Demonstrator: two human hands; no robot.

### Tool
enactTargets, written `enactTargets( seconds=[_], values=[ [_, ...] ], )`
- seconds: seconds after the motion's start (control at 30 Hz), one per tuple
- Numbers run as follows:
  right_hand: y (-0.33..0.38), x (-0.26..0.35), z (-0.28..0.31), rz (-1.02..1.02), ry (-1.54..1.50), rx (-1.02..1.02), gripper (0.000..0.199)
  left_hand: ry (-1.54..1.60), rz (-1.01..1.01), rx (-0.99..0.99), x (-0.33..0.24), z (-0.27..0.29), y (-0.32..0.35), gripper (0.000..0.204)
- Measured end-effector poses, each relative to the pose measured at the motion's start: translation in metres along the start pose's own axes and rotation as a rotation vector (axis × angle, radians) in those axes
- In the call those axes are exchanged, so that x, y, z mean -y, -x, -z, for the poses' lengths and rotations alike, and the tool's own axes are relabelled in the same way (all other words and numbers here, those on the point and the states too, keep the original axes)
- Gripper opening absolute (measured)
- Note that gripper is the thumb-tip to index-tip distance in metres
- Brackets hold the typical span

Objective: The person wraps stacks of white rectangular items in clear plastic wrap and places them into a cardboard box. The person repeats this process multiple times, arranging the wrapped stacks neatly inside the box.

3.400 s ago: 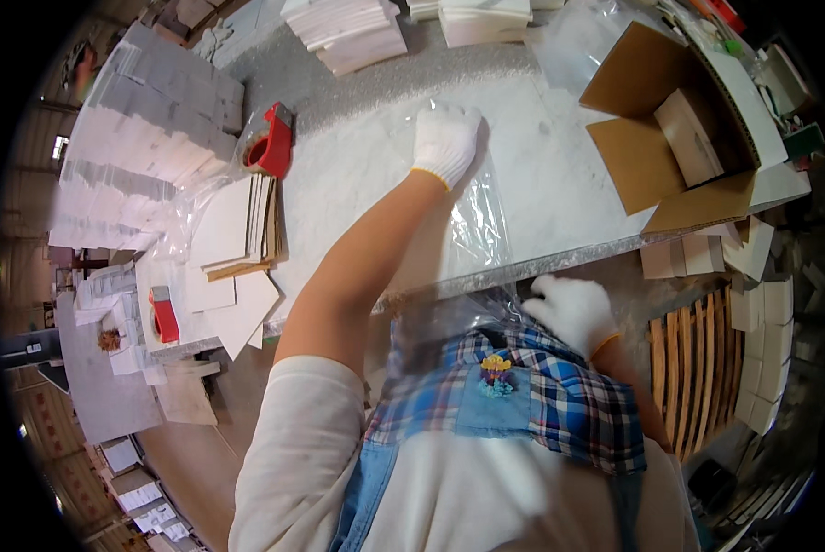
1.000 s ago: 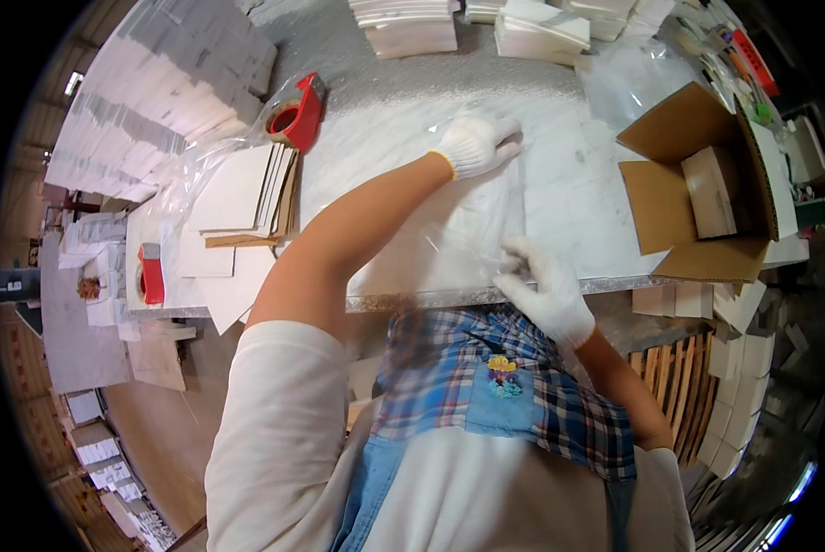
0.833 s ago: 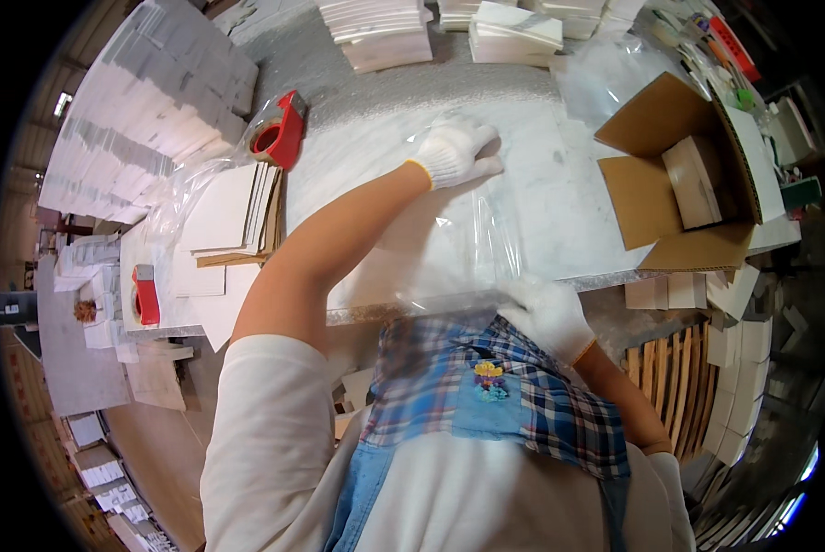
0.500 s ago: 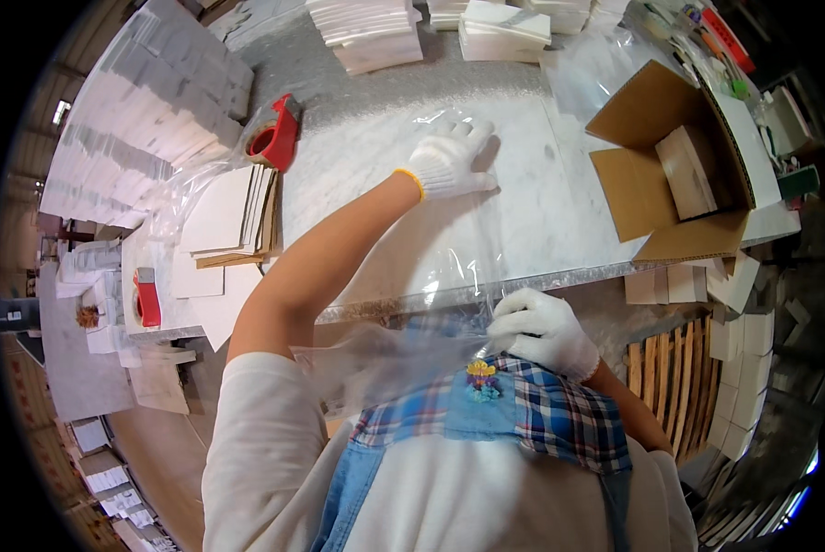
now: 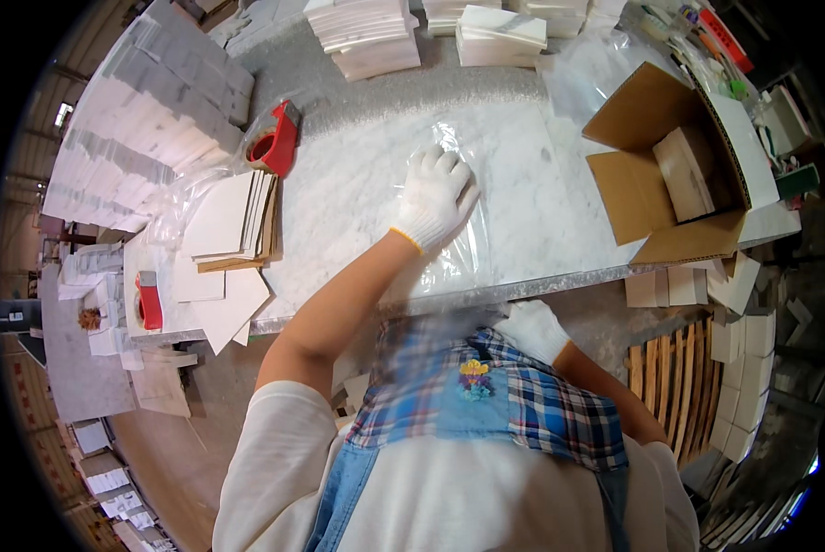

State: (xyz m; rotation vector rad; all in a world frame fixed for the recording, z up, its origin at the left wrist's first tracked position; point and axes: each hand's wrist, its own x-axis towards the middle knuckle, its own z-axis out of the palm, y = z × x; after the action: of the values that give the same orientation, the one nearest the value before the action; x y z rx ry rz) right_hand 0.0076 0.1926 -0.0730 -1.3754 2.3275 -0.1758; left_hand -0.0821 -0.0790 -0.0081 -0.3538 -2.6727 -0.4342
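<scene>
Clear plastic [image 5: 455,265] lies on worktop [image 5: 527,198], left of cardboard box [image 5: 631,204]. Left hand [image 5: 434,195] on top, fingers loosely spread; best press softly, keep plastic smooth. Right hand [image 5: 534,331]: fingertips hidden, can't tell grip.

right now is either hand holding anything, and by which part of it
The left hand lies on the clear plastic film, with no grip visible. Whether the right hand holds anything cannot be told; its fingertips do not show clearly.
</scene>
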Motion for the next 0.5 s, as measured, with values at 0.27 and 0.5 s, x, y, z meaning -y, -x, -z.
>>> enactTargets(
  seconds=[0.27, 0.5],
  values=[
    [-0.013, -0.028, -0.025, -0.351, -0.161, 0.322, 0.039, -0.101, 0.153, 0.04, -0.03, -0.004, 0.017, 0.015],
    [0.002, -0.019, 0.141, -0.48, -1.093, 0.067, 0.043, 0.039, 0.181, 0.018, -0.051, 0.015, 0.031, 0.023]
  ],
)
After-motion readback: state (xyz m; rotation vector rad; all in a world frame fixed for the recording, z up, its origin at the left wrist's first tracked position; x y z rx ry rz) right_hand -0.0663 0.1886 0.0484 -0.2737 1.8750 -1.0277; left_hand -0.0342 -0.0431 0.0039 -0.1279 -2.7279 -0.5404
